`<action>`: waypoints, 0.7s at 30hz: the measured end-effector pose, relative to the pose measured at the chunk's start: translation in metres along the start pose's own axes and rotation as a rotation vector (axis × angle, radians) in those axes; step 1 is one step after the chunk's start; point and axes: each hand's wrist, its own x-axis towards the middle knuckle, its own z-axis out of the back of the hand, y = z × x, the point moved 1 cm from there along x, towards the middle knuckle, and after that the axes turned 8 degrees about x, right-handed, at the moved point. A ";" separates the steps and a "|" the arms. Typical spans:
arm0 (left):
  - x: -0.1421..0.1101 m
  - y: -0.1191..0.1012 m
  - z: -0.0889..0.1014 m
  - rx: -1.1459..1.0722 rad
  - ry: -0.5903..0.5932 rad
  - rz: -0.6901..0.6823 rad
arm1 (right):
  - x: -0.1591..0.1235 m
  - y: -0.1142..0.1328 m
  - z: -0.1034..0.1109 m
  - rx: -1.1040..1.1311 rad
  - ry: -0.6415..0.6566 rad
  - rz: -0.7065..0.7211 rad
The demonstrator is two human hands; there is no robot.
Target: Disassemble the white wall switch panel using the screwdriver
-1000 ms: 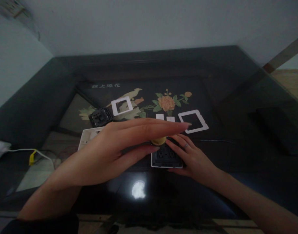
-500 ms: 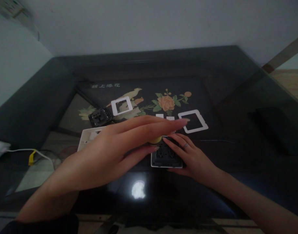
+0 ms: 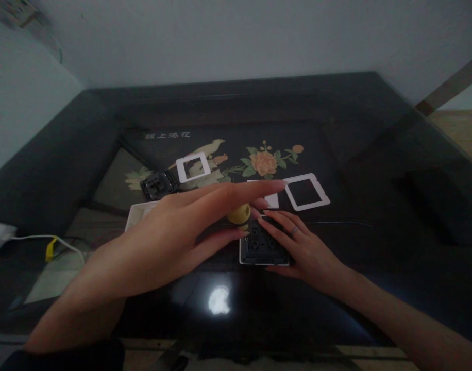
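My left hand (image 3: 170, 242) reaches in from the left with long fingers stretched out, and a small yellow tool handle (image 3: 238, 213) is pinched between the thumb and fingers. The handle stands upright over the top left corner of a black switch module in a white frame (image 3: 264, 249). My right hand (image 3: 298, 247) lies on the module's right side. Its fingers rest across the top and the thumb is at the near edge, holding the module on the dark glass table (image 3: 375, 242). The tool's tip is hidden.
Two white square frames (image 3: 192, 167) (image 3: 306, 191) lie further back on the floral inlay. A black switch insert (image 3: 159, 185) and a white back plate (image 3: 137, 214) sit to the left, and small white rocker pieces (image 3: 271, 200) lie behind my fingers. A white cable with a yellow tag (image 3: 50, 246) runs at the far left.
My left fingers have drawn back to the left across the yellow handle, so more of it shows. My right hand and the module have stayed in place.
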 end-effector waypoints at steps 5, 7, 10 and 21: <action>0.009 0.002 -0.020 0.058 -0.286 -0.115 | 0.000 0.000 0.000 0.000 -0.011 0.009; 0.009 0.001 -0.018 0.011 -0.220 -0.110 | 0.000 0.000 0.000 -0.003 -0.015 0.010; 0.005 -0.002 -0.005 -0.055 -0.045 -0.039 | 0.000 -0.001 -0.001 -0.007 -0.011 0.009; 0.006 0.004 -0.009 0.151 -0.279 -0.072 | -0.001 -0.001 -0.001 -0.014 0.005 -0.007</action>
